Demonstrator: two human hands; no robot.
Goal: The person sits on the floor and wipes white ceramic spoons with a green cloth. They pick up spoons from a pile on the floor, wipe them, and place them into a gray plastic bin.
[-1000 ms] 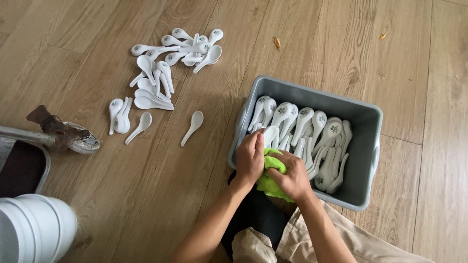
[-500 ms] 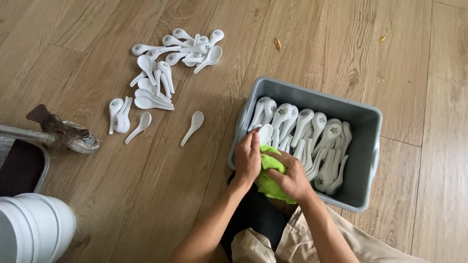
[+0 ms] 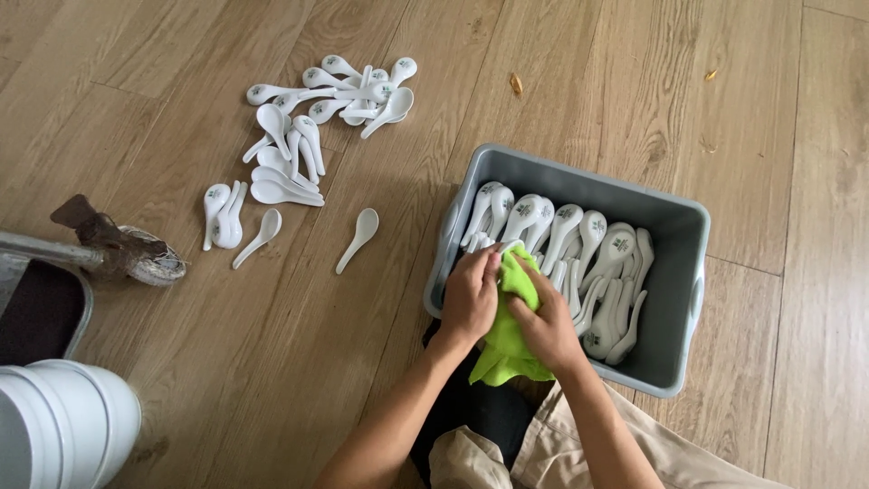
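Note:
My left hand (image 3: 471,297) and my right hand (image 3: 546,328) are together over the near left corner of a grey plastic tub (image 3: 674,222). Both hands grip a bright green cloth (image 3: 507,349), which hangs down over the tub's near rim. A white spoon seems to be wrapped in the cloth under my left fingers, mostly hidden. Inside the tub several white ceramic soup spoons (image 3: 579,244) lie in rows.
On the wooden floor at the left lies a scattered pile of white spoons (image 3: 308,127), with one lone spoon (image 3: 358,239) nearer the tub. A white bucket (image 3: 54,426) and a dark tray (image 3: 36,312) sit at the lower left, beside a scrubbing pad (image 3: 145,263).
My hands and the green cloth have shifted only slightly over the tub's corner. The spoons on the floor have not moved.

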